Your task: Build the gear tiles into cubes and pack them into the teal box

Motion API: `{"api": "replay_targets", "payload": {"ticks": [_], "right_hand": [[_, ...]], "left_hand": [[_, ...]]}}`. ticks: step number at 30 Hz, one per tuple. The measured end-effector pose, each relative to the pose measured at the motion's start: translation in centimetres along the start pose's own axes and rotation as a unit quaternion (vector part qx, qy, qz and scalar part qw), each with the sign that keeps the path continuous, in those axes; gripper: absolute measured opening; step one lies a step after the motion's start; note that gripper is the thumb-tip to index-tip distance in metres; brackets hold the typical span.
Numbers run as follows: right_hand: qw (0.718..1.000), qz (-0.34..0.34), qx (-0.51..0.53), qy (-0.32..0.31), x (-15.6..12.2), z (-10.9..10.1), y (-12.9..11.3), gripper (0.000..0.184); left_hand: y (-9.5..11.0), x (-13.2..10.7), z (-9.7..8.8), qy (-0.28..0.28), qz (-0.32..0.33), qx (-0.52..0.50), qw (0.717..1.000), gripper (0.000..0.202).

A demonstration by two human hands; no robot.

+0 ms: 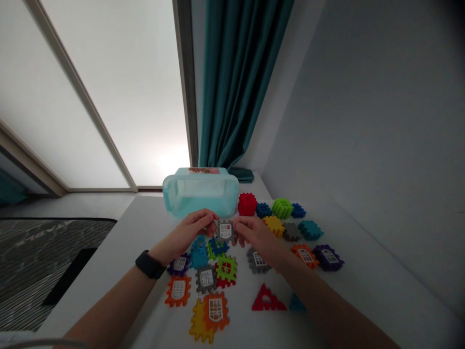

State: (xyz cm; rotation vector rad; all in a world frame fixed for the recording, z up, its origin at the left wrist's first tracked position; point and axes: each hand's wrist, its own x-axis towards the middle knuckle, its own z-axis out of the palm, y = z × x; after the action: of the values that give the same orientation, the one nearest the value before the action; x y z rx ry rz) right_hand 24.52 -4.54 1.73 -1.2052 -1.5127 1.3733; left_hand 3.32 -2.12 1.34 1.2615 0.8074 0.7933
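Between my two hands is a grey toothed building tile with a white window grid, raised above the table. My left hand pinches its left edge, and my right hand grips its right edge. Just below lie a light-blue tile, a dark-blue tile and a green tile overlapping a red one. Another grey window tile rests nearer me. Under my right forearm, a further grey window tile is partly covered.
A translucent turquoise bin stands behind my hands. Stacked tiles, including a red stack and a green stack, sit at the back right. An orange window tile and a red triangle lie near me. A wall borders the right.
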Motion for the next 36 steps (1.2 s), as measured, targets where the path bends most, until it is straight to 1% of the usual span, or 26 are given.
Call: {"api": "replay_targets", "payload": {"ticks": [4,6,7,8,10,12,15,18,22,24,27,30,32,34,36], "right_hand": [[0.999,-0.027,-0.045,0.005,-0.1,-0.2,0.0,0.028],[0.992,-0.068,-0.101,0.02,-0.1,-0.4,0.0,0.027],[0.985,-0.103,-0.135,0.033,-0.2,-0.5,0.1,0.026],[0.973,-0.145,-0.173,0.046,-0.2,-0.6,0.1,0.024],[0.939,-0.232,-0.246,0.069,-0.3,-0.7,0.3,0.021],[0.903,-0.296,-0.302,0.079,-0.4,-0.8,0.7,0.022],[0.868,-0.349,-0.347,0.073,-0.4,-0.8,1.3,0.024],[0.846,-0.382,-0.368,0.056,-0.4,-0.8,1.7,0.025],[0.825,-0.406,-0.388,0.057,-0.5,-0.7,2.1,0.026],[0.816,-0.415,-0.397,0.063,-0.4,-0.8,2.3,0.025],[0.805,-0.422,-0.412,0.063,-0.3,-0.9,2.7,0.025],[0.79,-0.421,-0.441,0.062,-0.2,-1.0,2.8,0.025],[0.775,-0.422,-0.466,0.064,-0.2,-1.1,2.7,0.026],[0.762,-0.427,-0.483,0.065,-0.2,-1.2,2.7,0.027],[0.755,-0.432,-0.49,0.067,-0.1,-1.2,2.7,0.029]], "left_hand": [[0.5,-0.4,-0.1,-0.006,-0.005,0.044,0.999,0.038],[0.8,-0.5,-0.2,-0.019,-0.001,0.084,0.996,0.043],[0.9,-0.5,-0.3,-0.024,0.002,0.103,0.994,0.043],[1.0,-0.5,-0.4,-0.027,0.004,0.12,0.992,0.043],[1.1,-0.4,-0.6,-0.033,0.009,0.141,0.989,0.038],[1.0,-0.3,-0.7,-0.043,0.015,0.143,0.989,0.034],[0.7,0.0,-1.0,-0.065,0.041,0.154,0.985,0.033],[0.4,0.2,-1.3,-0.062,0.079,0.23,0.968,0.037],[0.1,0.2,-1.6,-0.023,0.143,0.352,0.925,0.049],[0.0,0.2,-1.6,-0.003,0.181,0.408,0.895,0.047],[-0.3,0.2,-1.6,0.036,0.247,0.488,0.836,0.04],[-0.6,0.1,-1.6,0.094,0.309,0.563,0.761,0.038],[-0.8,0.0,-1.7,0.124,0.345,0.593,0.717,0.036],[-1.0,-0.1,-1.8,0.141,0.375,0.604,0.689,0.034],[-1.1,-0.1,-1.9,0.147,0.4,0.601,0.676,0.034]]}}
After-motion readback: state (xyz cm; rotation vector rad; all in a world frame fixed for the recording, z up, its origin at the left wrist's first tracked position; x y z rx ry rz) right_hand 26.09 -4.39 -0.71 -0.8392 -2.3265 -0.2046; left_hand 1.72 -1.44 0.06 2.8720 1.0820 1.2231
